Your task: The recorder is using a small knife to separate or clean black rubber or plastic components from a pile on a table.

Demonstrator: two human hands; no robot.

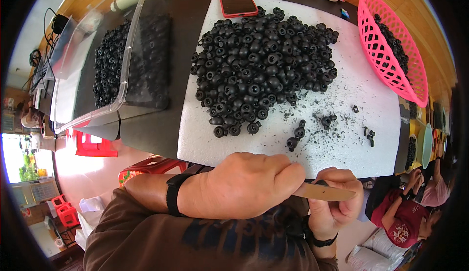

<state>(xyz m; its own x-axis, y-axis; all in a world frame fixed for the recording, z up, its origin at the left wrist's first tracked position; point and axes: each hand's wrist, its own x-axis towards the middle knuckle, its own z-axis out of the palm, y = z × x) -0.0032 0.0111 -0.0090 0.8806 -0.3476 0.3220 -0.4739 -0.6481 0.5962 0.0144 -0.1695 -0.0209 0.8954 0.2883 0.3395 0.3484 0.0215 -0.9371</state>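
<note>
I saw the clear box (130, 51) and the pink basket (378, 58), both holding black parts (110, 66).
The left hand (254, 185) was clamped on a knife (327, 193); the right hand (337, 203) pinched one small black piece (321, 183) at its blade, near the edge of the white foam board (205, 146). On it lay a heap of parts (264, 58) and crumbs (312, 111); a red stool (95, 146) stood on the floor (88, 173).

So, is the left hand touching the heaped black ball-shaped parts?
Apart: the head view shows white foam board between left hand and heaped parts.
</note>
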